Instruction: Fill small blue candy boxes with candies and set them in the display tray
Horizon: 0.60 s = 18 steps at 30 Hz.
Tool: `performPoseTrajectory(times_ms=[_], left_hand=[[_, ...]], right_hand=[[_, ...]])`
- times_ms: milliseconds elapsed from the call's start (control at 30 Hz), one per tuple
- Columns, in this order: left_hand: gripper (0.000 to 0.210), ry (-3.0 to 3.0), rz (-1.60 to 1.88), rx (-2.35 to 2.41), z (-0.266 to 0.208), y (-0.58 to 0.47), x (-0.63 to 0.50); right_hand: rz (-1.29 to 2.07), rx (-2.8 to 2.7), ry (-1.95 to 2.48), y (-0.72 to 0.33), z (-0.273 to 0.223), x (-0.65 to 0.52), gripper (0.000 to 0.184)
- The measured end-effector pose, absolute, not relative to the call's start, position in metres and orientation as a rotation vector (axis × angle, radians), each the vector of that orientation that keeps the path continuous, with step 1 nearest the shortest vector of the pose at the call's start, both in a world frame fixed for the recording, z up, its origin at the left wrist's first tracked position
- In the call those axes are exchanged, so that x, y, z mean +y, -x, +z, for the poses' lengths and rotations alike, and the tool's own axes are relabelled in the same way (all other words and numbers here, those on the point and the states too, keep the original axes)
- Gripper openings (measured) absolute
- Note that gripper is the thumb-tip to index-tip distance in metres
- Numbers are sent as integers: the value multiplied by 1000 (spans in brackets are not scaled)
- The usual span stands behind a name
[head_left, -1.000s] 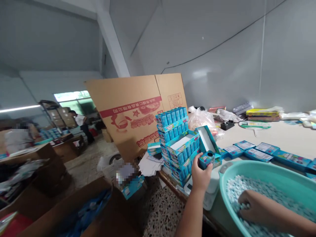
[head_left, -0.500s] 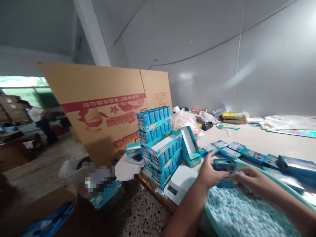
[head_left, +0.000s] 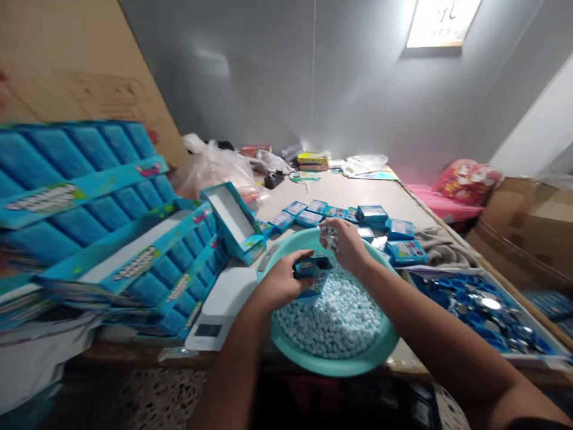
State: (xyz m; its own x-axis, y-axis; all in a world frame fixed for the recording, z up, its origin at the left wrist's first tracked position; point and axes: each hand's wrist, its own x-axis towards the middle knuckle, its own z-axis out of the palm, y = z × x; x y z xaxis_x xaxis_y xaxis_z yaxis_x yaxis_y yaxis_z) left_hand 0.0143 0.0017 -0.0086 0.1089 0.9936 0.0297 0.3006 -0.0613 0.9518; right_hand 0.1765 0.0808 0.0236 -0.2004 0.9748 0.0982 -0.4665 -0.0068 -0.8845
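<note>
A round turquoise basin stands at the table's front edge, filled with small pale blue and white candies. My left hand grips a small blue box above the left part of the basin. Just beyond it, my right hand is closed around a handful of candies, some showing white between the fingers. That hand is over the far side of the basin, apart from the box. Several similar blue boxes lie flat behind the basin.
At left, blue display trays stand stacked, with one empty tray leaning beside them. A white scale sits left of the basin. A shallow tray of blue and shiny metal parts is at right, near a grey cloth.
The view has swung right and down, bringing the whole basin into sight. My left hand still holds the box; my right hand, with its candies, is now farther from the box.
</note>
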Motion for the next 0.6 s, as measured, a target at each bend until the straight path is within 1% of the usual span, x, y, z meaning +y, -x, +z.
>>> performPoseTrajectory(times_ms=[167,300,600], left_hand=[[61,-1607,965,1301,-8,-15,2],[54,-1679,970,1372,-1,-18,-3],[53,-1697,997,1418,-3,-21,-2]], right_hand=[[1714,-980,716,-172,24,74,23],[1736,-1002,724,-170,24,68,25],[1768,-1034,647,-171,22,68,26]])
